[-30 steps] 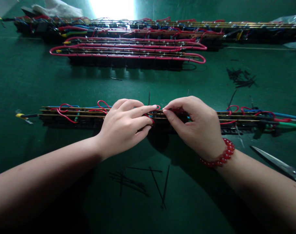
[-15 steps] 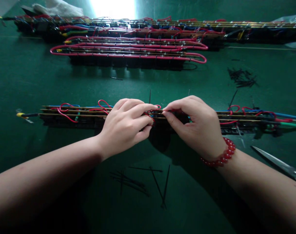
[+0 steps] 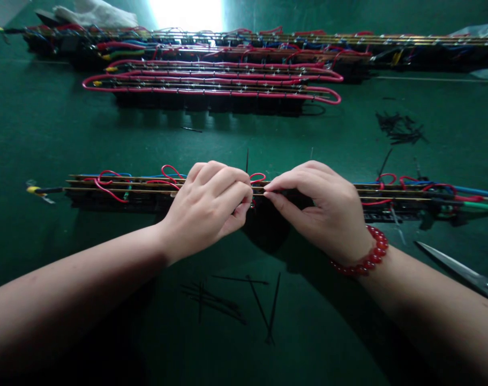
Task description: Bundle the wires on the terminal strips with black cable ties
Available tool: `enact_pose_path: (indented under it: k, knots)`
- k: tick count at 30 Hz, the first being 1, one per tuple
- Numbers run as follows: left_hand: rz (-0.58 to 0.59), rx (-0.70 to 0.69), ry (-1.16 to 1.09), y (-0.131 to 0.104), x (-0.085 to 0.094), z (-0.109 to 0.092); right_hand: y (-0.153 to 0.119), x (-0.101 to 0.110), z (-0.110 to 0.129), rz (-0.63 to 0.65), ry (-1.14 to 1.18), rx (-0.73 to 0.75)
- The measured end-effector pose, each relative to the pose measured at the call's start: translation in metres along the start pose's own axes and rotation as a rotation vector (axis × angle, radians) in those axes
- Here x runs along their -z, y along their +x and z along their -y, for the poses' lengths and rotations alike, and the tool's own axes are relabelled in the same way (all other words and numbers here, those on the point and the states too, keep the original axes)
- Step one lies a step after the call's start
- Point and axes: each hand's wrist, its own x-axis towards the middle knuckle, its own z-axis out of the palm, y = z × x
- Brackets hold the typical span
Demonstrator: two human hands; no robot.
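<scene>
A long dark strip assembly with brass rails [image 3: 155,187] lies across the green table, with red, blue and green wires along it. My left hand [image 3: 215,198] rests over its middle, fingers curled and pressed together; what they hold is hidden. Just to the right, my right hand [image 3: 320,201] pinches with thumb and forefinger at the rails, on something too small to make out. Between the hands a red wire loop [image 3: 258,176] rises, and a thin black tie [image 3: 247,161] stands up behind the rails. A red bead bracelet circles my right wrist.
Loose black ties [image 3: 215,300] lie on the near side, and a pile of short black pieces [image 3: 400,128] at the back right. Scissors [image 3: 460,268] are by my right forearm. More wired strips [image 3: 211,86] and a pale cloth [image 3: 97,13] lie along the back.
My left forefinger has drawn back and curled in, uncovering more of the red wire loop. My right fingertips have shifted slightly left and down.
</scene>
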Motion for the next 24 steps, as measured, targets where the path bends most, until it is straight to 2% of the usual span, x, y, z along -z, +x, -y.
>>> enact_pose_path:
  k: [9,16,20,24]
  knots:
    - [-0.027,-0.042,0.065,-0.0014,-0.0011,0.0007,-0.0005,-0.0004,0.0010,-0.029,0.043,-0.018]
    - [-0.070,-0.166,0.080,-0.0023,-0.0006,0.0036,-0.0052,-0.0051,-0.0011,-0.108,0.125,-0.055]
    - [-0.058,-0.208,0.073,-0.0014,0.0013,0.0035,-0.0048,-0.0054,-0.0024,-0.110,0.102,-0.024]
    - [-0.002,-0.171,-0.062,-0.0002,0.0021,0.0040,-0.0035,-0.0040,-0.0033,-0.085,0.046,0.065]
